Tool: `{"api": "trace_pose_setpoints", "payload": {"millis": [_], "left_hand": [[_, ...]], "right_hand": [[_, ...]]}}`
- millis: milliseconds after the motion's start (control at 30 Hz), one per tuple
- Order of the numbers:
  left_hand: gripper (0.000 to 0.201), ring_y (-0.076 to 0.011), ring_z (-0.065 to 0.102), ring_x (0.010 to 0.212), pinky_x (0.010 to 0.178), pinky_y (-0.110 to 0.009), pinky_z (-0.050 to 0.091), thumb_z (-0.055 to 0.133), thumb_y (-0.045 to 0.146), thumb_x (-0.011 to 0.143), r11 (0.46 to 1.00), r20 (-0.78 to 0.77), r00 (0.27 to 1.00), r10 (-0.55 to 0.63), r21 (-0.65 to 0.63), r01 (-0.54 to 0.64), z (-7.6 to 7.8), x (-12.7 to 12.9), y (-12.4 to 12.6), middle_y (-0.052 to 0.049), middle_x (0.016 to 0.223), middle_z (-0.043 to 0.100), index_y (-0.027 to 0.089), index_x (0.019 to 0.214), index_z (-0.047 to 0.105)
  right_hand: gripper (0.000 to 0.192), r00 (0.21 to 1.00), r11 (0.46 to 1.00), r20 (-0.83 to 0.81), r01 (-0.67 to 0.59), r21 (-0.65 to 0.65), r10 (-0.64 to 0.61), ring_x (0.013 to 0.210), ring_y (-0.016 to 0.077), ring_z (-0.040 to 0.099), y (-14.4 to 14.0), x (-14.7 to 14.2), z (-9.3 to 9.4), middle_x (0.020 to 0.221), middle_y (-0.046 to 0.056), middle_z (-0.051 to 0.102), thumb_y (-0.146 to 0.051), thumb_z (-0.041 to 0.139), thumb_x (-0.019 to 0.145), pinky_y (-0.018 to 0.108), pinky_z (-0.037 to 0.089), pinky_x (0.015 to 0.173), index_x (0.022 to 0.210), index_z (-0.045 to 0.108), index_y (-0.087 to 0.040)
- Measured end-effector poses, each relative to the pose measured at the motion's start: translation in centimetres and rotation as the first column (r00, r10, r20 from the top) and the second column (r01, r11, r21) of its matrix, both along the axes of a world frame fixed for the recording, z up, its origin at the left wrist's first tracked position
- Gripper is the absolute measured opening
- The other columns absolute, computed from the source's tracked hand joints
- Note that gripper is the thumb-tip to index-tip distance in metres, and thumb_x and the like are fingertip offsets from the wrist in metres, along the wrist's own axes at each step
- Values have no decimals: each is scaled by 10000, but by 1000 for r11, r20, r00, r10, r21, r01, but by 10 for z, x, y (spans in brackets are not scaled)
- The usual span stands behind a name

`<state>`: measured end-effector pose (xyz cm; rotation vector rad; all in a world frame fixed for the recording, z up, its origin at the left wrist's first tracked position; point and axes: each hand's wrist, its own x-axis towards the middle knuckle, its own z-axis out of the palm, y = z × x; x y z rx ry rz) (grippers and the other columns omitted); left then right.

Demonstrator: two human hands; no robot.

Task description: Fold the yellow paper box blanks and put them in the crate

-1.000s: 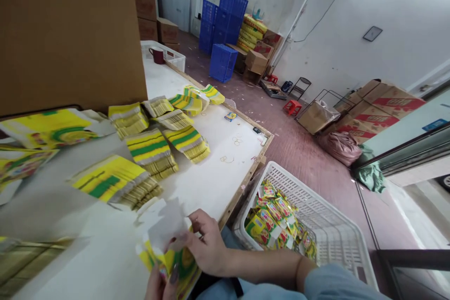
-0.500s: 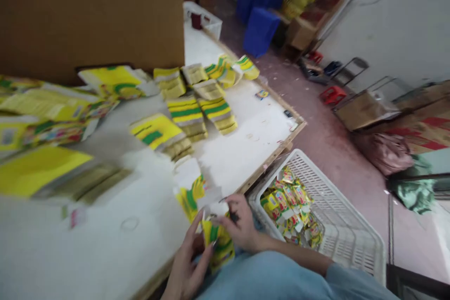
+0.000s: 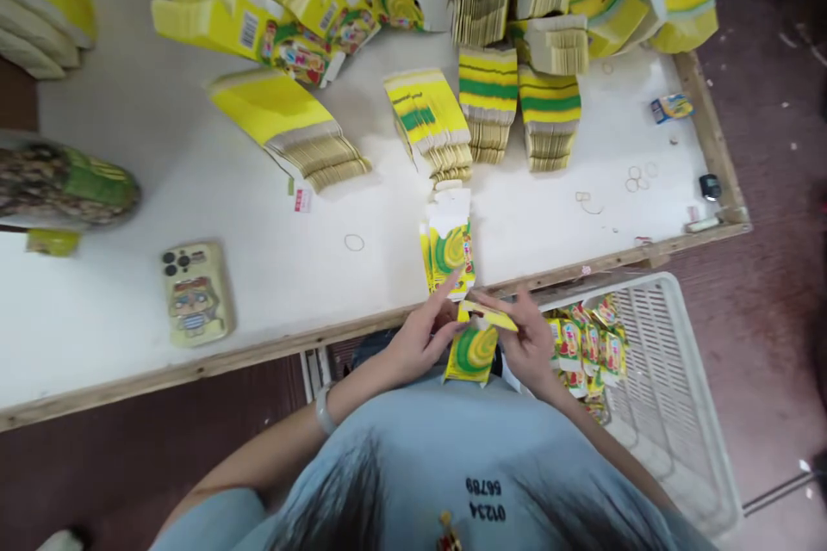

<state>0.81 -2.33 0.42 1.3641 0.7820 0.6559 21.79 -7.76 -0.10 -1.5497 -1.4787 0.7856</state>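
Close to my body, at the table's front edge, is a small yellow-green carton (image 3: 475, 355) with a swirl print. My left hand (image 3: 423, 337) grips its left side, thumb and fingers near its top end. My right hand (image 3: 528, 343) has its fingers closed at the upper right of the same carton, by a raised yellow flap (image 3: 494, 316). The carton's top end seems open; what is inside is hidden. Just beyond my hands, a small pile of flat cartons (image 3: 447, 251) lies on the table edge, white flaps pointing away.
Bundles of flattened cartons (image 3: 488, 90) cover the back of the white table (image 3: 401, 301). A phone (image 3: 197, 293) in a cartoon case and a dark-filled bag (image 3: 71, 185) lie left. A white crate (image 3: 688, 362) with several cartons (image 3: 591, 349) stands below the right edge. Rubber bands (image 3: 637, 181) lie right.
My view has swung down and left, so the phone and my shirt now show. Both hands stay on the carton, whose swirl face now shows, with a yellow flap raised at its top.
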Motion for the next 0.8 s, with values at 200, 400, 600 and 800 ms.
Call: {"api": "trace_pose_setpoints", "payload": {"millis": [200,400,600,800], "left_hand": [[521,-219,743,922,812,-330,616,475,536,1026,1000,-23,999,29,-3,-29,1,-5,0,-147,1146,779,162,1316,694],[412,-238,746,1102,1013,-403,589,516,444,1030,997,-47,999,10,82,-6,9,-1,7,-132,1208,785,190,1280,724],[427,-257,726,1160,1059,-424,561,537,421,1023,991,-69,997,-22,130,31,4,-2,4,-125,1178,786,196,1364,663],[497,-207,750,906,843,-332,602,459,418,1051,901,-247,949,-195,338,273,5,-9,32,-78,1053,785,209,1500,501]], "right_hand": [[486,939,954,-284,-248,-168,194,1137,287,753,7,7,21,1275,138,760,-623,681,886,436,645,899,1196,737,-253],[449,838,880,-543,-298,-369,56,831,178,786,8,-8,35,1002,52,795,-289,734,869,289,643,714,1294,593,-264],[541,839,837,-515,-403,-369,177,966,215,792,14,13,41,1199,134,773,-356,686,905,332,653,791,1423,609,-221],[355,928,931,-374,-140,-337,4,787,228,783,3,13,10,902,72,799,-544,656,919,348,658,695,1133,762,-282]]}}
